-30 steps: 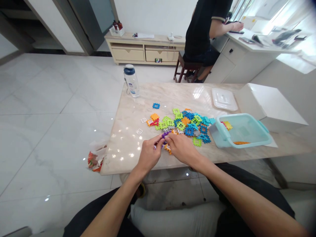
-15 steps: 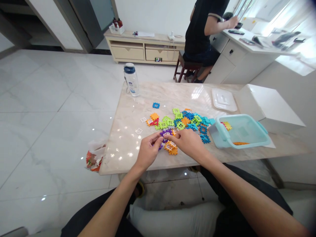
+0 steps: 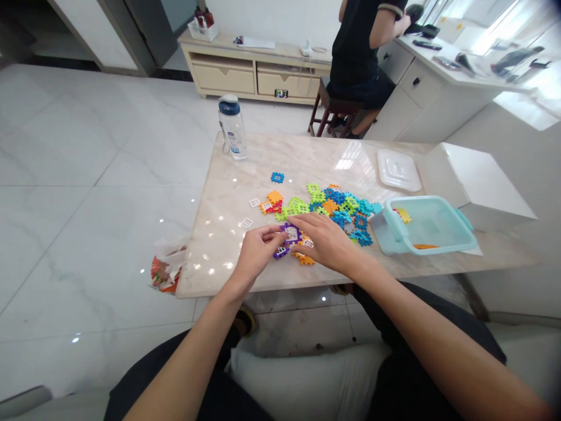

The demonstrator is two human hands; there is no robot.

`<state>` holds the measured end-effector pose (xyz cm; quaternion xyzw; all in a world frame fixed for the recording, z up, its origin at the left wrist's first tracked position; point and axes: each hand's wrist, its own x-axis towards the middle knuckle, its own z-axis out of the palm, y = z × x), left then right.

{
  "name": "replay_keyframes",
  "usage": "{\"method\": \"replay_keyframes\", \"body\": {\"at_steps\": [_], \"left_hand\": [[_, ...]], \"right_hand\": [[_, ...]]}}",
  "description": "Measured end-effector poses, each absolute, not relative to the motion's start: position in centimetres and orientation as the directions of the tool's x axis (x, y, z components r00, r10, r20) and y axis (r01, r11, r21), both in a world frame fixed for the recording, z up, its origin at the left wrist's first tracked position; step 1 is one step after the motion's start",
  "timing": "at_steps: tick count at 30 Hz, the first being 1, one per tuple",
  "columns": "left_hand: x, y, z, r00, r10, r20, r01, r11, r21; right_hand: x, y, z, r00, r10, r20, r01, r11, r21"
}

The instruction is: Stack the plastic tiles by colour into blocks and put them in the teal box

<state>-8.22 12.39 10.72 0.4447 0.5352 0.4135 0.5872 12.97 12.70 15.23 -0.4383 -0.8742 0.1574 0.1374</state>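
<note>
Pinched by its left edge between thumb and fingers of my left hand (image 3: 258, 250) is a purple notched building tile (image 3: 292, 233) with a white window insert. My right hand (image 3: 322, 238) hovers at the tile's right side, fingers stretched out and thumb apart; whether a fingertip touches it I cannot tell. Beneath the hands lie another purple tile (image 3: 281, 252) and orange tiles (image 3: 307, 259) with white inserts, partly hidden by my right hand. Just beyond spreads a pile of green tiles (image 3: 298, 206), blue tiles (image 3: 360, 222) and orange ones.
Two loose white window inserts (image 3: 247, 223) lie left. A lone blue tile (image 3: 277, 177) and a water bottle (image 3: 236, 131) are farther back. At right stand a teal bin (image 3: 401, 242) holding a few pieces, a lid (image 3: 398, 169) and a white box (image 3: 486, 181). A person (image 3: 359, 52) sits beyond.
My right hand has opened from its grip at the purple tile, its fingers now stretched out. My left hand keeps its pinch. The whole view has shifted slightly.
</note>
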Motion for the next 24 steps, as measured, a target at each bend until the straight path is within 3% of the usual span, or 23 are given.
{"method": "replay_keyframes", "body": {"at_steps": [3,9,13,24], "left_hand": [[-8.9,12.6,10.7,0.109,0.971,-0.214,0.061,0.209,0.976],[-12.5,13.7,10.8,-0.138,0.99,-0.006,0.382,0.058,0.922],[-13.7,14.0,11.0,-0.173,0.984,-0.043,0.321,0.098,0.942],[-13.6,13.9,10.8,-0.157,0.988,-0.008,0.281,0.053,0.958]], "right_hand": [[12.5,13.1,15.2,-0.599,0.796,0.083,0.72,0.582,-0.378],[12.0,14.4,13.9,-0.624,0.779,-0.059,0.753,0.58,-0.311],[11.4,14.6,12.8,-0.71,0.696,-0.106,0.683,0.644,-0.346],[8.8,15.0,10.8,-0.714,0.678,-0.177,0.696,0.66,-0.282]]}}
